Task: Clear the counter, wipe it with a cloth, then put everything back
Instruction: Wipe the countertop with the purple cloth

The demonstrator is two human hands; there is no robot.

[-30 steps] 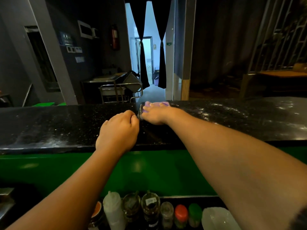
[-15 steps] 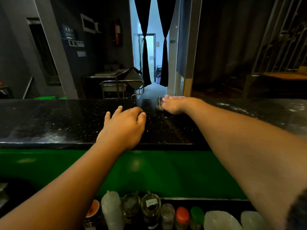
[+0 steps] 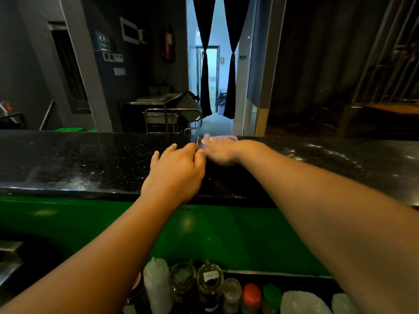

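A black speckled counter [image 3: 79, 159] runs across the view. At its far edge lies a purple cloth [image 3: 223, 138], mostly covered by my right hand [image 3: 218, 152], which presses down on it with the fingers lying over it. My left hand [image 3: 175, 171] rests on the counter just left of the right hand. Its fingers are loosely spread and hold nothing, and its fingertips almost touch the right hand. Pale wipe streaks show on the counter at the left and the right.
Below the counter's green front [image 3: 215, 232], a lower shelf holds a white squeeze bottle [image 3: 156, 288], several jars [image 3: 209, 284] and red- and green-capped bottles. A metal trolley [image 3: 174, 118] stands beyond the counter, before a curtained doorway.
My right hand pushed the cloth away to the counter's far edge. My left hand uncurled from a loose fist to spread fingers and stayed beside it.
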